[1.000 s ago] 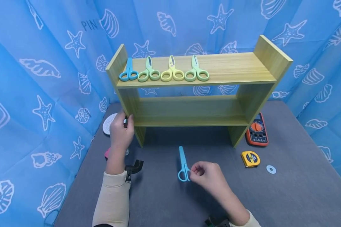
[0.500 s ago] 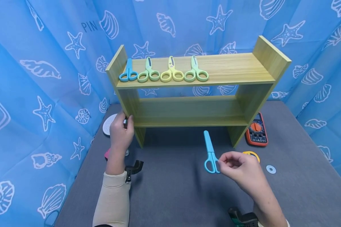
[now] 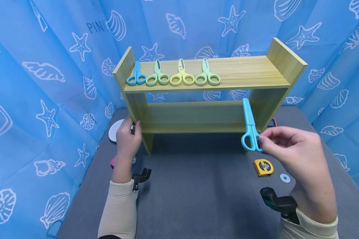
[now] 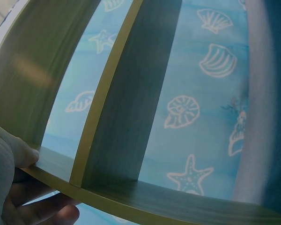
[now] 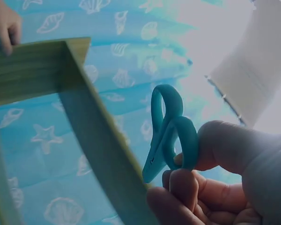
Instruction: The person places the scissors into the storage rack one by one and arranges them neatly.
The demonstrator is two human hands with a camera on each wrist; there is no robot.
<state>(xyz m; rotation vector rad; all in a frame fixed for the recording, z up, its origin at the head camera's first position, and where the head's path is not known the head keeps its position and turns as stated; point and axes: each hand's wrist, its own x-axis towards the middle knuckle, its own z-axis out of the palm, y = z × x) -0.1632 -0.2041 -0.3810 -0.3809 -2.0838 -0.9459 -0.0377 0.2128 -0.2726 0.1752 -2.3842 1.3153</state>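
Light blue scissors (image 3: 249,124) hang in the air before the right end of the wooden shelf (image 3: 203,129), blades upward. My right hand (image 3: 296,149) pinches one of their handle loops between thumb and fingers; the right wrist view shows the scissors' loops (image 5: 178,136) close up. My left hand (image 3: 128,137) grips the front edge of the shelf's left side panel. In the left wrist view the left thumb (image 4: 25,154) lies on the panel's inner face, with the fingers outside. On the top board lie blue scissors (image 3: 136,74), pale green scissors (image 3: 157,74), yellow scissors (image 3: 181,74) and more green scissors (image 3: 207,74), in a row.
A yellow tape measure (image 3: 263,167) and a pale ring-shaped disc (image 3: 285,178) lie on the grey table (image 3: 185,199) at the right. Behind the shelf's right leg, a multimeter (image 3: 271,123) is mostly hidden. A white round item (image 3: 113,131) and a pink one (image 3: 113,161) sit at the left.
My right hand has lifted the light blue scissors from low over the table, moving right and up to the shelf's right end. The left hand keeps its grip on the side panel.
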